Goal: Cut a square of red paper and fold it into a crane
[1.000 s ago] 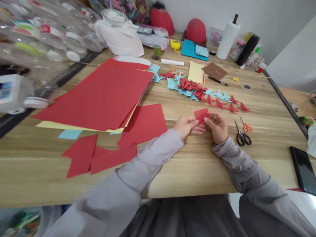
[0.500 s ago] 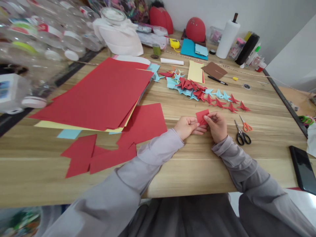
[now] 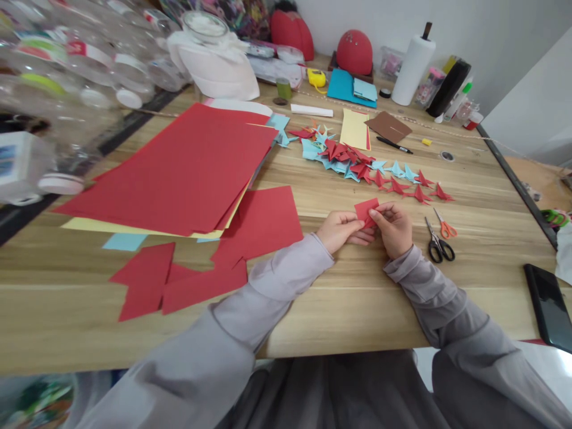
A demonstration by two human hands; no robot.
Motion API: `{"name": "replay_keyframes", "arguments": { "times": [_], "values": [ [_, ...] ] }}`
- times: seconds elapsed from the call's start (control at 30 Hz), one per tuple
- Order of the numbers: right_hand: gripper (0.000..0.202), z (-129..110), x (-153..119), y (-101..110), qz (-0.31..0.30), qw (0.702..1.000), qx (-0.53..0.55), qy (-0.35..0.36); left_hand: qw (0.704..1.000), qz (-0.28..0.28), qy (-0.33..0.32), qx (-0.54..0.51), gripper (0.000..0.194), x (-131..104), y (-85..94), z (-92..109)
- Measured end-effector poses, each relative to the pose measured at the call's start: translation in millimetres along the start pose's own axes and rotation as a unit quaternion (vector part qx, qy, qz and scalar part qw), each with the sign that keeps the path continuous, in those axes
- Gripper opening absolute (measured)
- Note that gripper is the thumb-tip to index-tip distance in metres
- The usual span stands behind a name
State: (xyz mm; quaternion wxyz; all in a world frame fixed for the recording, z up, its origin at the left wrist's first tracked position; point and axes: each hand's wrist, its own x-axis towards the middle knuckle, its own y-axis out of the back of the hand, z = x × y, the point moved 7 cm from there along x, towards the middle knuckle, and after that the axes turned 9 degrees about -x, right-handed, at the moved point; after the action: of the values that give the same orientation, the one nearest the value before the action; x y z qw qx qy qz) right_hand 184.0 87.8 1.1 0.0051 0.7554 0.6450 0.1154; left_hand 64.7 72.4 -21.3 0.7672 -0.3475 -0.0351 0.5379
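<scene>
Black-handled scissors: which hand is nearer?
Right. The right hand is just left of the black-handled scissors; the left hand is farther left.

The table (image 3: 357,310) was smooth wood or wood-look board, its pale grain streaked and faintly shiny. The sheets (image 3: 179,173) were matt red paper, flat and even. The square (image 3: 364,208) was thin, dull red paper, and the cranes (image 3: 397,186) were paper too, sharply creased. The black scissors (image 3: 434,239) had metal blades and smooth plastic handles. The sleeves (image 3: 286,271) were soft grey cloth, matt and wrinkled. The phone (image 3: 547,304) had a dark, glossy face. The bottles (image 3: 89,59) were clear, shiny plastic, and the wall (image 3: 487,36) was smooth and matt.
</scene>
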Motion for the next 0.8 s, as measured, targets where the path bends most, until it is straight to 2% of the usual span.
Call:
{"name": "replay_keyframes", "arguments": {
  "times": [0.2,0.37,0.57,0.8],
  "values": [
    [0.03,-0.7,-2.8,-2.2,0.004,1.0,0.003,-0.002,0.999,0.029,-0.004,0.023,0.01,0.7,1.1,0.1],
    [0.028,0.7,-2.3,-2.1,-0.003,1.0,0.019,-0.019,1.0,0.017,0.008,0.018,0.004,0.3,-1.2,0.0],
    [0.028,3.6,-1.9,-2.9,-0.012,0.997,0.059,-0.041,1.0,0.008,0.015,0.012,0.01,-0.6,-2.2,-0.2],
    [0.03,2.3,0.5,-0.7,-0.002,0.999,0.044,-0.031,1.0,-0.018,-0.003,0.015,0.019,-0.7,-1.4,0.8]
  ]
}}
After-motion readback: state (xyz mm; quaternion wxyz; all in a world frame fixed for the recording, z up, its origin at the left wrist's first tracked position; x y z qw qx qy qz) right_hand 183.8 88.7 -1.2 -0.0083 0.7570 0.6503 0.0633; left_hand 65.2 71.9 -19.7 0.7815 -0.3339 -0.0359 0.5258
